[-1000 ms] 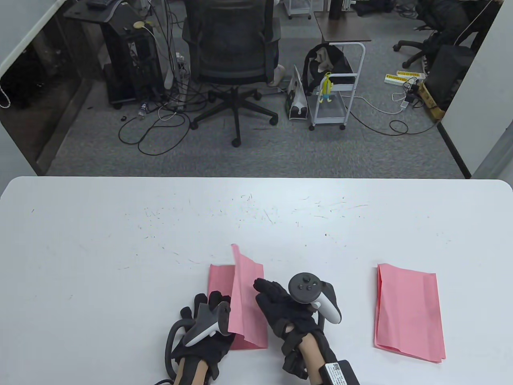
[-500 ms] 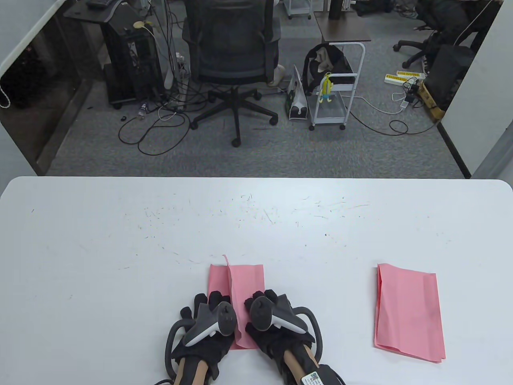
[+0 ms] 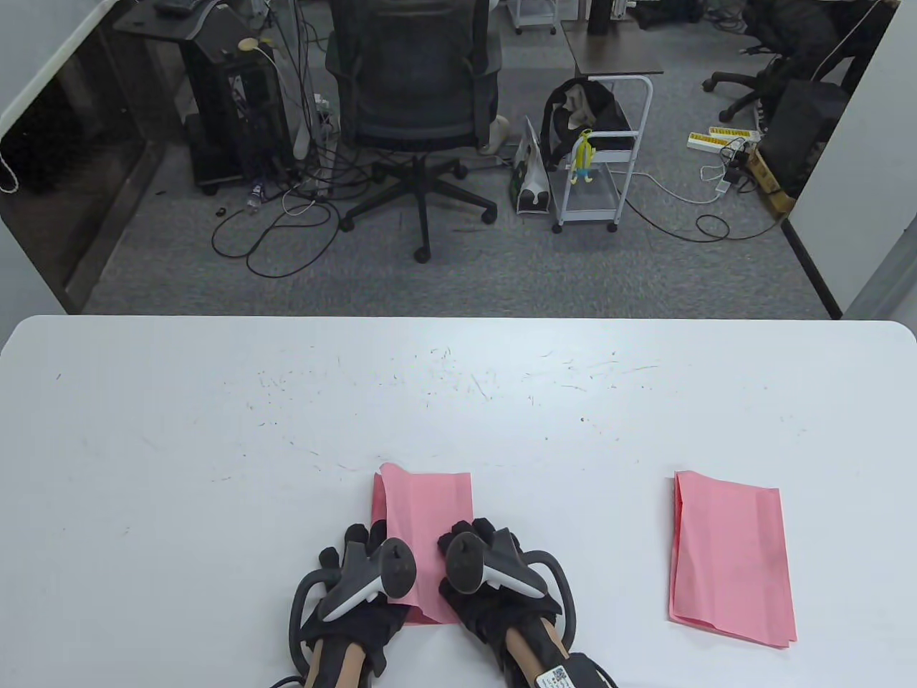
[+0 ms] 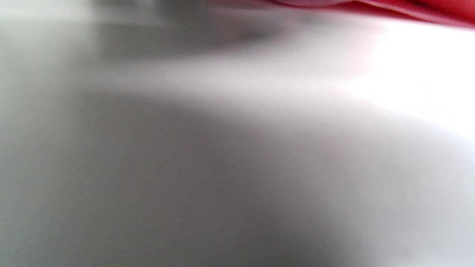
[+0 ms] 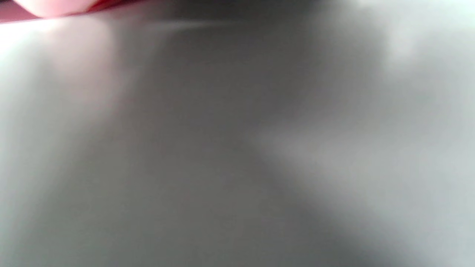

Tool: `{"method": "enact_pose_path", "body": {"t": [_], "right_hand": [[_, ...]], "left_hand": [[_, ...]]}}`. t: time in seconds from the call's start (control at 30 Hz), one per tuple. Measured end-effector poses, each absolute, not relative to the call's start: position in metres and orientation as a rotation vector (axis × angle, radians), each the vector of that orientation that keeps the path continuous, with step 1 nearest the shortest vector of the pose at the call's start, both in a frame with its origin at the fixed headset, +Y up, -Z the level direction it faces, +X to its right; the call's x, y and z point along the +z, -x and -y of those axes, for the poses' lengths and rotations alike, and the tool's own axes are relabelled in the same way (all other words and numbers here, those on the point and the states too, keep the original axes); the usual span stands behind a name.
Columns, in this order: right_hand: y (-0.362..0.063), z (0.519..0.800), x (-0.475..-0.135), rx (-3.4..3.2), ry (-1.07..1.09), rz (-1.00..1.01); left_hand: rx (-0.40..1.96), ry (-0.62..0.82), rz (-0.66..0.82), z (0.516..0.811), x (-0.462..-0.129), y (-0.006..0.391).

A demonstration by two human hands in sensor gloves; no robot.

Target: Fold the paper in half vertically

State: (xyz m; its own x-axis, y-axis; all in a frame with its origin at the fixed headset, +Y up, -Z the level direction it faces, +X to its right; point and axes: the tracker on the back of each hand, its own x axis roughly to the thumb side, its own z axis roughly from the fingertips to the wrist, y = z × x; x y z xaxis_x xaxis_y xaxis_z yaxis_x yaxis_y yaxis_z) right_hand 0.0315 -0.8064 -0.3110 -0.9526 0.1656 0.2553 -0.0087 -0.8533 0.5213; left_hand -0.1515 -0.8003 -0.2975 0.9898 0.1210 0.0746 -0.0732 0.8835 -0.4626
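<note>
A pink paper (image 3: 424, 512) lies on the white table (image 3: 215, 430) near the front edge, its right half turned over to the left onto the other half. A thin strip of the lower layer shows along the left side. My left hand (image 3: 362, 548) rests at the paper's lower left edge, fingers stretched forward. My right hand (image 3: 476, 548) lies palm down on the paper's lower right part. The trackers hide where the fingers touch. Both wrist views are blurred; the paper shows at the top edge of the left wrist view (image 4: 426, 9) and of the right wrist view (image 5: 22, 13).
A second pink paper (image 3: 731, 555), folded, lies on the table to the right of my hands. Beyond the table's far edge are an office chair (image 3: 419, 86), a white cart (image 3: 598, 165) and cables on the floor.
The raised flap has come down to the left onto the lower half. My right hand turned palm down onto the paper, then stayed. My left hand shifted slightly left.
</note>
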Motion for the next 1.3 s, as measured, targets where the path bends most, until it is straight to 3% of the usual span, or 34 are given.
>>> {"method": "enact_pose_path", "body": {"t": [0.3,0.47,0.63,0.8,1.13,1.3], "right_hand": [[-0.031,0.806,-0.311,2.899,-0.449,-0.824],[-0.031,0.806,-0.311,2.898,-0.448,-0.823],[-0.032,0.804,-0.31,2.896,-0.448,-0.825],[-0.032,0.804,-0.31,2.896,-0.448,-0.825],[-0.032,0.804,-0.31,2.894,-0.445,-0.831],[-0.032,0.803,-0.31,2.896,-0.442,-0.831]], "left_hand": [[0.307,0.242,-0.06,0.78,-0.295,0.186],[0.353,0.133,-0.079,0.769,-0.291,0.188],[0.337,0.167,0.048,0.765,-0.288,0.171],[0.227,0.292,0.151,0.773,-0.288,0.151],[0.089,0.557,0.115,0.807,-0.297,0.147],[0.062,0.555,0.116,0.808,-0.296,0.145]]}}
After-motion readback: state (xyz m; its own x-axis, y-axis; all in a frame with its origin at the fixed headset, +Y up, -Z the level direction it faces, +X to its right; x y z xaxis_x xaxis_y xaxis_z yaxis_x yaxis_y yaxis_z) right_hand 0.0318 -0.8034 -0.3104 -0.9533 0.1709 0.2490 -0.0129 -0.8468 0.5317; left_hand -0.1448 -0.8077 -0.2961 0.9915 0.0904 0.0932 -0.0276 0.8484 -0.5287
